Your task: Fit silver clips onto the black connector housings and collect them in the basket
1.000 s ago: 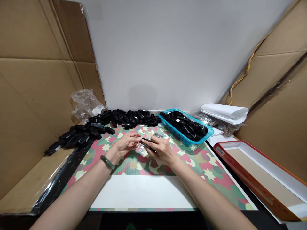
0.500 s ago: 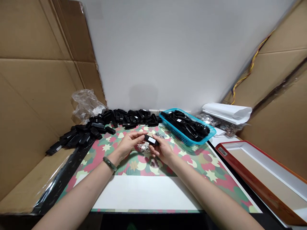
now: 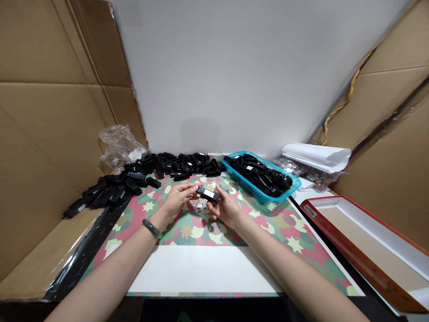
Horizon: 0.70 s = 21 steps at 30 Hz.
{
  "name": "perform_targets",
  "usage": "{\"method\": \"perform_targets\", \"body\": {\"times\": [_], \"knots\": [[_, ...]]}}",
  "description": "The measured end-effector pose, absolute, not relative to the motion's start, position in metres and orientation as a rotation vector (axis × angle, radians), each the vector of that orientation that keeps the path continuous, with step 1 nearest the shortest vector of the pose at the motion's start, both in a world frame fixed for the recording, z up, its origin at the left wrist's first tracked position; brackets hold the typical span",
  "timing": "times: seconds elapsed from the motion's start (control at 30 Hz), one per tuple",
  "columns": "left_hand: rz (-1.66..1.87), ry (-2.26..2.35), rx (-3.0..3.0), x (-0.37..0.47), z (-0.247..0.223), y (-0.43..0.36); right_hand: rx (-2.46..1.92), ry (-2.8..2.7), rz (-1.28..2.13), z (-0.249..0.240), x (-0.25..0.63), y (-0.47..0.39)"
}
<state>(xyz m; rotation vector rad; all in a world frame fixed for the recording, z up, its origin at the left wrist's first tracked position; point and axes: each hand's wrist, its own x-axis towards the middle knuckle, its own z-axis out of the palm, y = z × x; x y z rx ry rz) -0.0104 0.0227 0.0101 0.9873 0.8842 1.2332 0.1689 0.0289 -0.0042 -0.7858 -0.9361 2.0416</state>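
Between my hands, above the patterned sheet, is a small black oblong case (image 3: 208, 193) with a white patch on its upper face. My left hand (image 3: 181, 199) pinches its left end between thumb and fingers. At the other end, my right hand (image 3: 225, 206) grips it, thumb on top and fingers curled below. Small shiny metal parts (image 3: 200, 205) lie in a loose pile just under the case, partly hidden by my hands. More of them (image 3: 224, 189) sit behind my right thumb.
Many similar black cases (image 3: 182, 164) are heaped along the wall and to the left. A blue basket (image 3: 295, 190) holds more. A clear plastic bag (image 3: 117, 143), a white roll (image 3: 315, 154) and a red-edged box lid (image 3: 362, 250) stand around the camouflage-patterned sheet (image 3: 275, 232).
The black case has tilted in my hands, so its long side edge now shows more and the white patch looks narrower. My left fingers have shifted slightly left.
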Motion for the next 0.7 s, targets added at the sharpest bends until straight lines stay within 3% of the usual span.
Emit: {"method": "perform_targets", "body": {"times": [0.5, 0.7], "knots": [[1.327, 0.957, 0.958, -0.0105, 0.0046, 0.0281, -0.775, -0.857, 2.008, -0.0059, 0.1701, 0.0331], [1.324, 0.929, 0.97, -0.0095, 0.0108, 0.0234, -0.866, -1.008, 1.827, -0.0057, 0.1697, 0.0345]]}}
